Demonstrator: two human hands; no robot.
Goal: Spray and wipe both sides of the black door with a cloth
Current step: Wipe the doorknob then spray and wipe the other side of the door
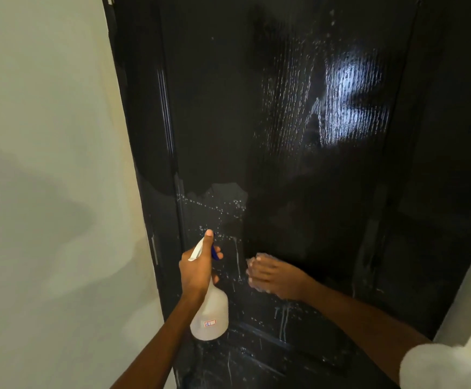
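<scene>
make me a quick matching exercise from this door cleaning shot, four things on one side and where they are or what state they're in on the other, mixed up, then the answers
Things:
1. spray bottle
2. right hand
3. black door
4. wall

Descriptions:
A. pale, left of the door
B. gripped by the left hand, nozzle toward the door
C. wet with droplets and runs
D. pressed flat against the lower door

Pairs: 1-B, 2-D, 3-C, 4-A

Bare forearms, white right sleeve [442, 366]
</scene>
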